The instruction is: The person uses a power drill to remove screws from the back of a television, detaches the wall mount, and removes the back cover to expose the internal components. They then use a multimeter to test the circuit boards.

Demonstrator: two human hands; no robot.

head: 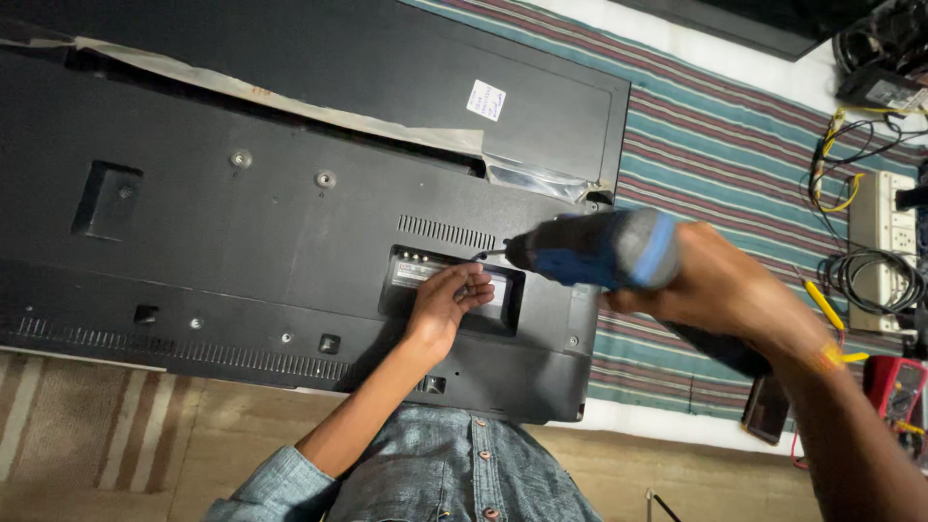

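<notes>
The cordless drill [599,249], blue and dark grey, hung just over the recessed connector panel [452,286] near the lower right corner of the television's black back cover [242,232], its bit slanting down toward the panel's upper right edge. The right hand [715,290] was wrapped tight round the grip, fingers closed on it, wrist cocked, probably so the bit could meet the recess at that angle. The left hand [449,298] lay on the panel just beside the tip, fingers bent together and pressing lightly on the label there; it looked like a steadying hold, though whether they pinched anything small I couldn't tell. The set lay face down on a striped cloth [735,145] that ran out to its right edge, presumably to spare the screen.

Further out, a strip of pale tape [290,101] ran slantwise along the cover's upper seam, and a small white sticker [485,100] sat near the top right corner. Off the cloth's right edge things got crowded: a white power strip [878,237], coiled black cable [870,280], a yellow-handled screwdriver [824,304], a red multimeter [899,387] and a dark phone [766,408]. Nothing lay between bit and panel except those left fingers, very close to it.
</notes>
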